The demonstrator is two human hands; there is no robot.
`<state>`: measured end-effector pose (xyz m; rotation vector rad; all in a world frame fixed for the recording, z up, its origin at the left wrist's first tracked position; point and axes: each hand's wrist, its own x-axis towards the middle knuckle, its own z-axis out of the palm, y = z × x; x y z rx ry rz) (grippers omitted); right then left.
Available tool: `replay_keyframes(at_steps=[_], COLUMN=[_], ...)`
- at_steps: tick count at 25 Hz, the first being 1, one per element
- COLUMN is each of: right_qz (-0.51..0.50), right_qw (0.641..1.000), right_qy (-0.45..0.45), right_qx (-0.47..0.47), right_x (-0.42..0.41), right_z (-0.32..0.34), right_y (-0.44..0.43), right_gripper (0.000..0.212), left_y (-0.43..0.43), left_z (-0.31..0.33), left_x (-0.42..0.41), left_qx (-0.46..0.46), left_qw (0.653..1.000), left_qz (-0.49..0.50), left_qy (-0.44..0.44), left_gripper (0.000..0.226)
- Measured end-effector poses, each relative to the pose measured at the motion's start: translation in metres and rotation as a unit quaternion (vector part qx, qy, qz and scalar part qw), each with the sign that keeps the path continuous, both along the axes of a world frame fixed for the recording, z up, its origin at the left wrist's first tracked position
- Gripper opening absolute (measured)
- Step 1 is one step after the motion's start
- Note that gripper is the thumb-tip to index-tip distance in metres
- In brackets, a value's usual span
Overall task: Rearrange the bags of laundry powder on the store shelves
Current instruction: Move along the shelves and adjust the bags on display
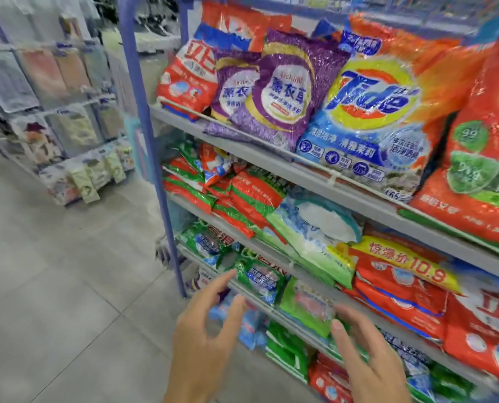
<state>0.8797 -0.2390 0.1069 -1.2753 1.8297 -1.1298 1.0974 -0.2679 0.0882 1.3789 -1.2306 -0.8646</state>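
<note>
Bags of laundry powder fill a grey shelf rack (271, 158). On the top shelf stand purple bags (286, 91), a big orange Tide bag (379, 112) and a red bag (188, 77). The middle shelf holds red-green bags (251, 196) and a pale green bag (315, 237). Small green bags (260, 279) and a light green bag (308, 308) lean on the lower shelf. My left hand (204, 335) hovers with fingers spread just left of the small green bag. My right hand (370, 359) is open below the light green bag. Neither holds anything.
A blue metal post (143, 117) frames the rack's left end. Across the tiled aisle floor (68, 286) at the left stands a display of hanging packets (62, 112). Red bags with a yellow 10.9 price band (402, 266) crowd the right side.
</note>
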Motion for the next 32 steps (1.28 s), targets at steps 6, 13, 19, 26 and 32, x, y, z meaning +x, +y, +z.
replay_keyframes(at_steps=[6,13,19,26,32], right_qz=[0.033,0.048,-0.010,-0.146,-0.130], right_qw=[0.999,0.991,0.984,0.973,0.973], right_qy=[-0.018,-0.003,0.001,0.000,-0.074], right_qx=[-0.033,-0.126,-0.176,-0.180,-0.174], right_x=[0.000,0.034,0.066,0.083,0.076], right_z=[0.046,0.104,0.150,0.147,0.156], right_y=[-0.024,-0.137,-0.260,-0.325,-0.336], right_gripper=[0.041,0.034,0.051,0.050,0.026], left_y=[-0.030,-0.153,-0.292,-0.364,-0.391], left_z=[0.063,0.114,0.143,0.160,0.165], left_x=[-0.011,0.011,0.029,0.008,0.012], left_qx=[-0.056,-0.136,-0.123,-0.032,0.036], left_qw=[0.998,0.990,0.988,0.983,0.976], left_qz=[-0.013,-0.024,-0.086,-0.146,-0.212], left_qy=[0.013,0.006,-0.016,-0.104,0.025], left_gripper=[0.035,0.035,0.047,0.070,0.037])
